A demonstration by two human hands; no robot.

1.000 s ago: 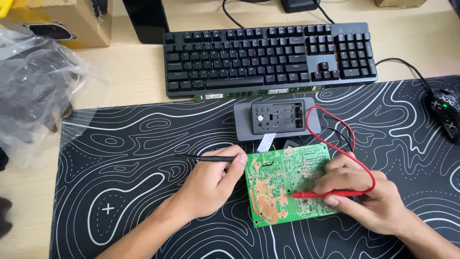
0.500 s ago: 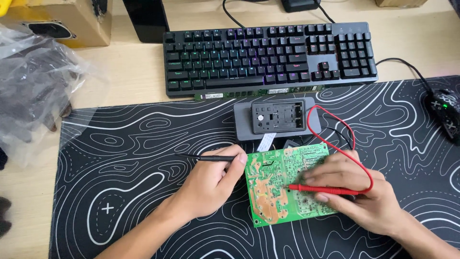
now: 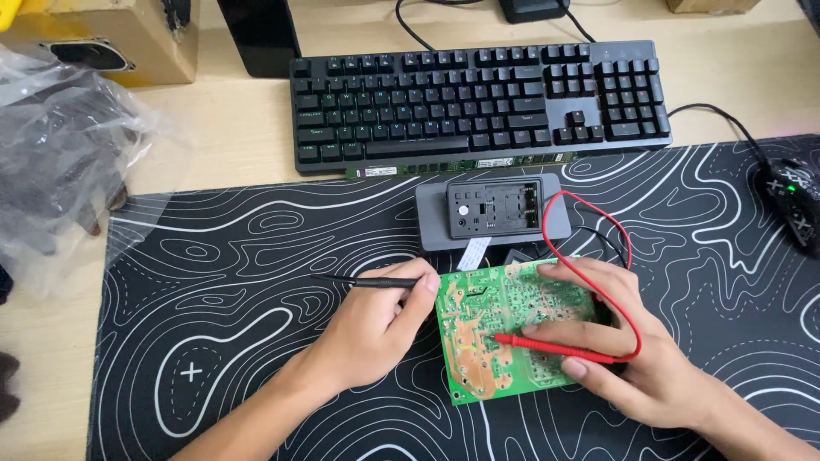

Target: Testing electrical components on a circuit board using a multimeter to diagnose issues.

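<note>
A green circuit board (image 3: 487, 341) lies solder side up on the black patterned desk mat (image 3: 256, 256). My left hand (image 3: 371, 329) rests at the board's left edge and holds a thin black probe (image 3: 363, 281) that points left, away from the board. My right hand (image 3: 623, 341) lies over the board's right side and holds a red probe (image 3: 547, 346) whose tip touches the middle of the board. A red lead (image 3: 589, 248) loops from that probe up to a grey meter (image 3: 494, 209) lying just behind the board.
A black keyboard (image 3: 478, 98) sits behind the mat with a green memory stick (image 3: 427, 168) along its front edge. A black mouse (image 3: 790, 201) is at the right edge. A crumpled plastic bag (image 3: 60, 154) and a cardboard box (image 3: 102, 38) are at the left.
My right hand has shifted the red probe's tip slightly left across the board. My left hand and the black probe have stayed in place.
</note>
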